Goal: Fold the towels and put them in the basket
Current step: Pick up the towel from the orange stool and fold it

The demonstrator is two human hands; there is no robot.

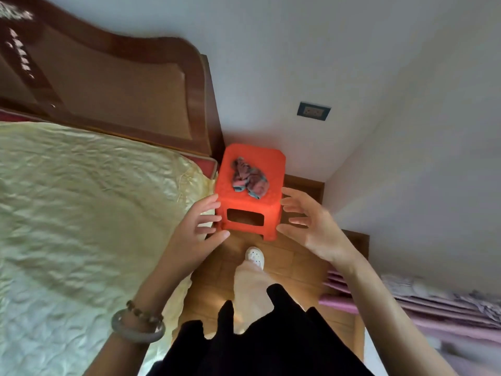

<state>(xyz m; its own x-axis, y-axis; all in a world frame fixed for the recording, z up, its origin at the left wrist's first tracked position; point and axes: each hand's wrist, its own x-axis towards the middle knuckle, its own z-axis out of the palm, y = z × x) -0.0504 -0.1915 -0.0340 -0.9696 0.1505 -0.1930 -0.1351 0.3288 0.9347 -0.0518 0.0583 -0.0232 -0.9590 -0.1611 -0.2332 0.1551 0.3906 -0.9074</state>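
— What are my hands holding?
— Nothing. My left hand (199,226) and right hand (309,223) are both spread open, one at each side of the red stool (250,210), fingers near its edges.
— And the towel?
— The crumpled towel (249,178) lies on top of the stool, unfolded. The stool stands on the wooden floor (292,270), just beside the bed (81,213) and its headboard (122,96).

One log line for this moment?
towel crumpled on red stool | left hand open | right hand open | both flank stool | basket unseen
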